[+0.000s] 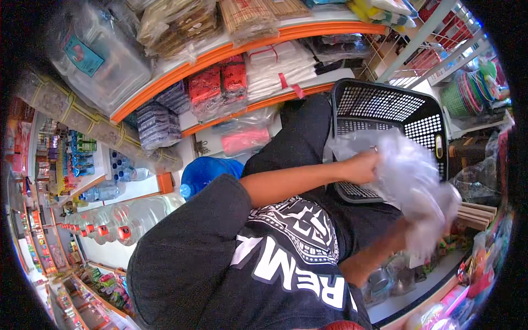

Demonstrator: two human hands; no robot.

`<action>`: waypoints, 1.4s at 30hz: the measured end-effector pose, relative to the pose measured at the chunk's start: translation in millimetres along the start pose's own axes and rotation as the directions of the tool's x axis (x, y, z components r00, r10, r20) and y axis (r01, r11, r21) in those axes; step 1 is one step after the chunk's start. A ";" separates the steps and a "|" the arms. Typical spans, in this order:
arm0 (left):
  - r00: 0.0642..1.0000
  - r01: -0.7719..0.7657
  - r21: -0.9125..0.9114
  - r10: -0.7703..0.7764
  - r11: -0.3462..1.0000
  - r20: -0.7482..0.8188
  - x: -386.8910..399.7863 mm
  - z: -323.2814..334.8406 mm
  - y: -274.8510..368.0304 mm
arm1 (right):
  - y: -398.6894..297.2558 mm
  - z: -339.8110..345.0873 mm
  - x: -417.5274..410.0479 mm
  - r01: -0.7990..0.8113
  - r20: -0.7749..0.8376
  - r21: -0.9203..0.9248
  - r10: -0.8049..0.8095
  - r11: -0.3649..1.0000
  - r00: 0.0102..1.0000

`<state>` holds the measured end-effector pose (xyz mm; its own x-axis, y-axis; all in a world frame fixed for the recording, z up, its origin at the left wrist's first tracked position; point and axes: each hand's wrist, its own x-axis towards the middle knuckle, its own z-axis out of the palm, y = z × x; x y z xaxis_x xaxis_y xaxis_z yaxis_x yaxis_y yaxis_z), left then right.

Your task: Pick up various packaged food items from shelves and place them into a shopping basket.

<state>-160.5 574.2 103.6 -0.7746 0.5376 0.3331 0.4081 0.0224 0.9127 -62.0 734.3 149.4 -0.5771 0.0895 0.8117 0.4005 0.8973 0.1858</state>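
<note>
A thin, whitish translucent plastic bag (406, 169) hangs crumpled and motion-blurred over the near right part of a black perforated plastic basket (425, 109). My left hand (363, 166) grips the bag's left side, its fingers closed on the film. My right forearm reaches up from below, and my right hand (433, 225) is blurred and mostly covered by the bag's lower part, so its fingers cannot be made out. The basket stands between my black-trousered legs, its open top towards me. More clear film lies along its near left side.
Orange-edged shelves (251, 31) ahead hold bamboo skewers (247, 18), red packs (216, 84) and white plastic bags (276, 68). A large blue bottle (210, 173) sits by my left elbow. Large clear bottles (136, 218) line the left. Wooden slats (476, 214) and woven baskets (462, 95) are at right.
</note>
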 end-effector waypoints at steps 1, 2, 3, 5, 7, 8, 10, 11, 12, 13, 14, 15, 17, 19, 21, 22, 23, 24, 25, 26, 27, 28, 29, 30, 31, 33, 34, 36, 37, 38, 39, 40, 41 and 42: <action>1.000 -0.005 -0.002 0.006 1.000 0.004 3.7 -4.5 8.9 | 2.0 18.3 -22.7 0.213 0.106 -0.136 -0.199 0.968 0.974; 1.000 0.020 -0.087 -0.020 0.996 0.004 5.9 -14.7 21.4 | -17.5 19.5 -22.2 -0.213 0.268 0.595 0.059 0.775 0.962; 0.999 0.042 -0.176 -0.042 0.984 0.006 6.8 -25.0 33.9 | -41.8 14.6 -17.6 -0.539 0.535 0.842 0.105 0.015 0.838; 0.998 0.060 -0.256 -0.060 0.965 0.008 5.0 -32.7 39.9 | -62.1 -1.0 -7.7 -0.442 0.453 0.882 -0.034 0.165 0.891; 0.998 -0.032 -0.153 0.039 0.988 0.046 -4.3 -30.4 34.8 | -67.3 -8.0 5.2 -0.316 0.377 0.903 -0.184 0.292 0.908; 0.994 -0.080 -0.103 0.087 0.991 0.070 -7.7 -29.8 30.8 | -67.5 -10.6 11.9 -0.338 0.418 0.890 -0.251 0.305 0.873; 0.994 -0.036 -0.081 0.044 0.996 0.100 -11.5 -30.1 19.9 | -67.2 -13.3 21.1 -0.376 0.490 0.862 -0.375 0.339 0.786; 0.992 0.013 -0.061 -0.005 0.998 0.126 -12.4 -30.4 15.2 | -66.2 -8.6 19.1 -0.372 0.486 0.864 -0.372 0.338 0.791; 0.987 0.060 -0.044 -0.053 0.997 0.151 -11.1 -30.0 12.6 | -62.6 3.0 11.1 -0.366 0.486 0.863 -0.372 0.349 0.791; 0.987 0.054 -0.041 -0.048 0.998 0.150 -8.4 -31.2 14.8 | -59.0 16.1 1.8 -0.360 0.484 0.862 -0.373 0.356 0.791; 0.992 -0.040 -0.045 0.045 0.998 0.121 -5.5 -32.6 17.8 | -56.3 27.9 -7.1 -0.354 0.483 0.862 -0.376 0.362 0.791; 0.986 -0.133 -0.048 0.137 0.990 0.094 -2.7 -33.4 19.7 | -54.1 38.6 -18.1 -0.351 0.479 0.864 -0.375 0.362 0.793; 0.972 -0.226 -0.041 0.228 0.973 0.063 -0.4 -32.8 17.8 | -49.8 60.1 -42.5 -0.278 0.507 0.818 -0.406 0.503 0.760; 0.968 -0.212 0.013 0.208 0.977 0.138 -6.2 -27.4 5.9 | -46.1 73.7 -52.6 -0.233 0.522 0.790 -0.421 0.567 0.742; 0.963 -0.209 0.039 0.199 0.977 0.179 -7.3 -26.7 6.8 | -45.2 77.8 -48.0 -0.296 0.648 0.752 -0.579 0.589 0.495; 0.966 -0.195 0.091 0.175 0.977 0.191 -8.5 -26.6 7.2 | -44.7 78.5 -46.7 -0.323 0.686 0.728 -0.638 0.606 0.350; 0.968 -0.182 0.142 0.151 0.973 0.202 -9.8 -26.7 7.6 | -45.9 77.9 -47.5 -0.323 0.687 0.726 -0.635 0.607 0.352; 0.969 -0.169 0.193 0.127 0.967 0.211 -10.5 -27.1 8.0 | -49.3 75.5 -49.6 -0.701 0.779 0.578 -0.539 0.419 0.320; 0.969 -0.172 0.191 0.131 0.966 0.212 -9.1 -28.4 8.5 | -55.8 66.7 -45.5 -0.935 0.854 0.329 -0.465 0.132 0.235; 0.956 -0.141 0.194 0.083 0.971 0.281 -6.9 -30.8 8.7 | -59.9 60.9 -43.0 -0.980 0.896 0.030 -0.428 -0.196 0.114; 0.937 -0.110 0.199 0.035 0.974 0.347 -4.3 -33.2 9.2 | -60.8 58.4 -41.3 -0.980 0.897 0.034 -0.428 -0.194 0.116; 0.912 -0.079 0.207 -0.013 0.975 0.409 -2.7 -34.8 10.2 | -61.2 56.7 -39.8 -0.954 0.875 -0.056 -0.475 -0.295 0.095; 0.914 -0.081 0.207 -0.010 0.975 0.406 -2.4 -35.9 11.9 | -61.6 55.5 -38.3 -0.911 0.848 -0.150 -0.523 -0.385 0.081; 0.908 -0.115 0.240 0.004 0.964 0.420 -4.2 -36.9 13.7 | -62.8 53.2 -39.3 -0.848 0.820 -0.249 -0.568 -0.467 0.072; 0.901 -0.149 0.272 0.018 0.951 0.433 -6.0 -37.6 15.3 | -66.0 51.9 -39.5 -0.847 0.821 -0.249 -0.567 -0.469 0.072; 0.894 -0.183 0.303 0.031 0.935 0.446 -10.3 -34.2 15.6 | -76.2 52.4 -38.1 -0.753 0.906 -0.274 -0.423 -0.598 0.006; 0.900 -0.256 0.254 0.134 0.933 0.415 -16.1 -27.3 14.8 | -79.2 53.3 -38.8 -0.701 0.936 -0.274 -0.350 -0.659 -0.037; 0.883 -0.401 0.171 0.331 0.900 0.332 -30.4 -9.6 19.0 | -57.6 80.5 -60.5 -0.877 0.946 0.066 -0.250 -0.475 0.207; 0.882 -0.404 0.173 0.332 0.898 0.335 -38.1 -0.1 26.6 | -43.3 100.2 -71.4 -0.881 0.863 0.415 -0.208 -0.230 0.460; 0.872 -0.282 0.168 0.179 0.945 0.456 -47.2 10.6 36.4 | -31.8 121.4 -81.6 -0.713 0.700 0.700 -0.235 0.040 0.674; 0.822 -0.150 0.179 0.022 0.972 0.569 -52.7 15.6 41.2 | -26.4 136.7 -86.7 -0.715 0.702 0.698 -0.232 0.036 0.674; 0.817 -0.154 0.167 0.030 0.974 0.576 -50.6 16.0 41.0 | -15.7 147.6 -90.5 -0.818 0.797 0.575 -0.235 0.013 0.556; 0.875 -0.156 0.107 0.087 0.982 0.477 -44.6 12.8 38.7 | -5.3 157.3 -95.7 -0.900 0.873 0.435 -0.238 -0.012 0.425; 0.924 -0.157 0.050 0.129 0.986 0.360 -37.4 8.5 37.1 | 1.0 159.9 -97.4 -0.959 0.925 0.282 -0.254 -0.035 0.281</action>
<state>-112.3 562.1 123.0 -0.4889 0.8033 0.3401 0.5481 -0.0205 0.8362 -119.1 795.6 -18.0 -0.9227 0.1974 -0.3312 0.3387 0.0044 -0.9409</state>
